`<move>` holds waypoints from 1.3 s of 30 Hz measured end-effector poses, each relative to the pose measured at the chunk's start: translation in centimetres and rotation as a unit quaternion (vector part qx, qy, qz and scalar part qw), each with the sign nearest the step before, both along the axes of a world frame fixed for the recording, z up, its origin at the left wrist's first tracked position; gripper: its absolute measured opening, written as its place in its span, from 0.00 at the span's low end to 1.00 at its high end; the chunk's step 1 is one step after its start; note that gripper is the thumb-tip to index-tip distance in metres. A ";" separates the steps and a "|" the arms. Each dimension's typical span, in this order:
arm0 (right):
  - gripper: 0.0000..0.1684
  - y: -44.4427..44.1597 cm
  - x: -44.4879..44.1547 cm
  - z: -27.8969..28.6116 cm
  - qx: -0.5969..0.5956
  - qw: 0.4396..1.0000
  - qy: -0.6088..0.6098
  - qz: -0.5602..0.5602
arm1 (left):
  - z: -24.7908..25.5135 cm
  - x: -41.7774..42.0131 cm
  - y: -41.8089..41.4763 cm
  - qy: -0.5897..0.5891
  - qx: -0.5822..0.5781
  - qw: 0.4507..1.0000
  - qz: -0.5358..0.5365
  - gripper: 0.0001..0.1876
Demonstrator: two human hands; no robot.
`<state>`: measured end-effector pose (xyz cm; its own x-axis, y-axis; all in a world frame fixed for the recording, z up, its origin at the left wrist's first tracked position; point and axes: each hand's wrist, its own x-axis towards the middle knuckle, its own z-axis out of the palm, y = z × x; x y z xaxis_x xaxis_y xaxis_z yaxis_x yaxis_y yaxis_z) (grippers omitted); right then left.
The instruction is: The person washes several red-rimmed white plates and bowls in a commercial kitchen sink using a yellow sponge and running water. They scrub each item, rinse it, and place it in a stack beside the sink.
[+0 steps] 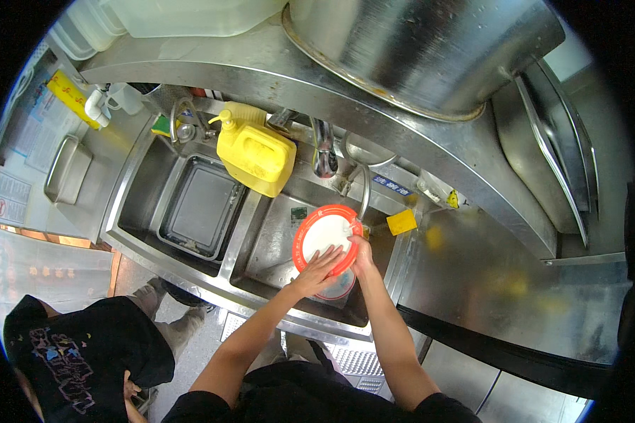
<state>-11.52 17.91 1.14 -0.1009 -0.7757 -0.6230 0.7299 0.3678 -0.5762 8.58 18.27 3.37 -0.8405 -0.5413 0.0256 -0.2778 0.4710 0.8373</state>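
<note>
My right hand point(363, 256) grips the right edge of a round white plate with an orange-red rim point(317, 240). The rim bears writing. My left hand point(320, 272) lies on the plate's lower inner face, fingers somewhat spread. The plate is held over the right basin of a stainless steel sink point(262, 259), beneath the end of a curved faucet point(367, 193), where water seems to splash on the rim. Below my hands, partly hidden, another round dish with a red edge point(341, 290) sits in the basin.
A yellow pump jug point(256, 153) straddles the basin divider. The left basin holds a dark rectangular tray point(198, 206). A yellow sponge point(401, 222) lies on the right sink edge. Overhead, a steel shelf point(217, 74) carries a large metal pot point(418, 47). Another person point(95, 354) is at left.
</note>
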 end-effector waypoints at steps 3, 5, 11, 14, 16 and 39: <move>0.24 1.4 1.8 1.4 -0.035 0.997 0.045 -0.054 | -1.3 -2.3 -1.1 -0.028 -0.030 0.997 0.069 0.34; 0.24 2.4 3.0 2.9 -0.062 0.990 0.061 -0.114 | -0.9 -5.2 -2.3 -0.050 -0.076 0.986 0.139 0.34; 0.28 4.7 1.9 6.0 -0.093 0.982 0.054 -0.155 | 1.8 -11.3 -5.9 -0.077 -0.074 0.964 0.244 0.36; 0.29 4.1 1.6 6.9 -0.109 0.981 0.040 -0.156 | 0.3 -10.6 -8.2 -0.100 -0.131 0.923 0.347 0.36; 0.30 4.9 0.9 6.8 -0.095 0.979 0.035 -0.179 | 0.0 -9.5 -9.2 -0.132 -0.195 0.886 0.399 0.32; 0.35 -2.9 5.5 2.5 -0.138 0.497 0.821 0.244 | -4.3 4.4 -2.1 0.308 0.667 0.640 0.227 0.32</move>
<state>-6.02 14.96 3.68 -0.0554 -0.9904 0.1266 -0.9453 0.0112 -0.3260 12.93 16.21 -0.95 -0.6424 -0.6112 -0.4624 0.4423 -0.7884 0.4276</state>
